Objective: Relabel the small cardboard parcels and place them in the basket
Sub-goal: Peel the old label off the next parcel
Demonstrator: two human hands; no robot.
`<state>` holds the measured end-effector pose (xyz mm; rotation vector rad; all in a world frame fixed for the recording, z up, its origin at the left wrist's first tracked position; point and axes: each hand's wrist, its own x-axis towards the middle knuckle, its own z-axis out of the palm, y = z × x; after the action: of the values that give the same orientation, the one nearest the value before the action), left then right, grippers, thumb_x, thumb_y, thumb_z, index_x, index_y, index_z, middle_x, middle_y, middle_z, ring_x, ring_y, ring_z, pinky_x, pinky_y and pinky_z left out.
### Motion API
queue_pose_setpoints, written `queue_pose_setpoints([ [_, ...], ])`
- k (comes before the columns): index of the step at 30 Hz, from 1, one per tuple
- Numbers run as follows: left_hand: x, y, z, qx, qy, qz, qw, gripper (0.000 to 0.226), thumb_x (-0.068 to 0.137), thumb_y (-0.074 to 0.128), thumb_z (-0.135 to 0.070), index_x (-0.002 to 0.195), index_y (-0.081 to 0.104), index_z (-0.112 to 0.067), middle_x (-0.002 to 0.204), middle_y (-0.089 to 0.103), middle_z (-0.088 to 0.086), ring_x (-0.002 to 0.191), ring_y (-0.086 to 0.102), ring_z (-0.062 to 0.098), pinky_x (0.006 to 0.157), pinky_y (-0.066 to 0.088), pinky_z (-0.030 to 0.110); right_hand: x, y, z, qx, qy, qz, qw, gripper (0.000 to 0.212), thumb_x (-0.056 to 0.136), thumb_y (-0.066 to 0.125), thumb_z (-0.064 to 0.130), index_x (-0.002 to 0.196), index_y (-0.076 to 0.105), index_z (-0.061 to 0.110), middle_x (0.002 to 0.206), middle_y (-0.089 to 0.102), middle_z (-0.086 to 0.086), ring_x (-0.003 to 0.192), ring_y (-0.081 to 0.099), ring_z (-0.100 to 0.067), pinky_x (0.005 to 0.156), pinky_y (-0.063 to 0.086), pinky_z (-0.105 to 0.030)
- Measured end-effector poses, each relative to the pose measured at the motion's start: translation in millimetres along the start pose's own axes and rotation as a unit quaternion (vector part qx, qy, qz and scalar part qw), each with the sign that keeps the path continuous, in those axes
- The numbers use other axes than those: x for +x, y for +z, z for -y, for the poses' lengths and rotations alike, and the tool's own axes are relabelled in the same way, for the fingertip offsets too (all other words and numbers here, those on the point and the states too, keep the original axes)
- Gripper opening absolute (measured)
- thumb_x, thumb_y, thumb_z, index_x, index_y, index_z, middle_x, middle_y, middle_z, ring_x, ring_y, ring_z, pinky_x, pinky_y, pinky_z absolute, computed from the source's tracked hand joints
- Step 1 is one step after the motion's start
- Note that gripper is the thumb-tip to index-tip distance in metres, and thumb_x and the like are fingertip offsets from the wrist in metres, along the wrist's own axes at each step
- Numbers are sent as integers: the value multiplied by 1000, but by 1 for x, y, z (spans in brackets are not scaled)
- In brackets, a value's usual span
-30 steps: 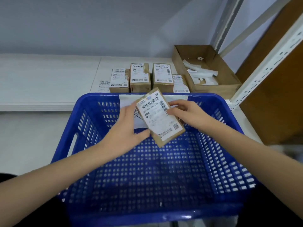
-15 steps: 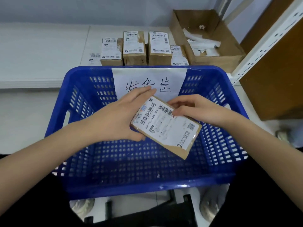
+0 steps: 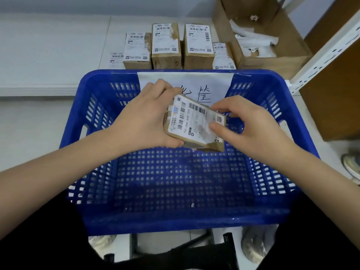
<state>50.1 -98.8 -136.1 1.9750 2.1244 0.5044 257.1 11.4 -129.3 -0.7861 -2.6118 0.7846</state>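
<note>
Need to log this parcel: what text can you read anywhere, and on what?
"350-050 V05 220": label of the held parcel; its other print is blurred.
"筐": paper sign on the basket; remaining handwriting hidden by the hands.
Labels on the shelf parcels: too small.

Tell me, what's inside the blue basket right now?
The blue basket has a handwritten paper sign on its far wall. Both hands hold one labelled parcel above its floor. The floor beneath them is covered.
</note>
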Motion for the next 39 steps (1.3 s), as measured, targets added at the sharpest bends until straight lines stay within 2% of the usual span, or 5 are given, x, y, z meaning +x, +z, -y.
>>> queue_pose_setpoints([
  [9,5,18,-26,43,18,-59,997,106,54,62,-61,137,43,2,120,49,13,105,46,28,71,49,36,-11,17,18,-111,-131,-84,982,36,85,52,44,87,72,14,88,65,2,67,64,-21,43,47,-30],
  [14,-5,16,-44,85,-2,-65,994,112,48,82,-51,135,43,8,115,54,17,99,52,33,69,45,31,-13,21,23,-121,-98,-110,982,41,80,50,51,77,74,17,80,65,4,59,60,-21,52,42,-26],
  [20,-15,18,-36,124,-16,-63,990,110,42,87,-47,128,49,11,110,57,19,92,55,36,69,51,38,-9,40,29,-99,-77,-133,983,34,73,58,51,71,74,20,76,67,6,74,63,-18,87,41,-35],
  [35,-11,19,-46,180,-41,-45,982,92,42,84,-47,116,61,4,99,60,18,82,57,35,47,25,24,-14,45,30,-63,-75,-102,990,27,80,54,38,74,70,17,83,63,4,64,62,-19,44,49,-36],
  [39,-10,18,-50,207,-37,-42,977,75,54,66,-44,114,62,1,98,61,16,81,57,33,48,21,24,-16,48,30,-87,-86,-108,987,24,79,56,32,70,69,14,79,63,1,56,60,-22,40,47,-34],
])
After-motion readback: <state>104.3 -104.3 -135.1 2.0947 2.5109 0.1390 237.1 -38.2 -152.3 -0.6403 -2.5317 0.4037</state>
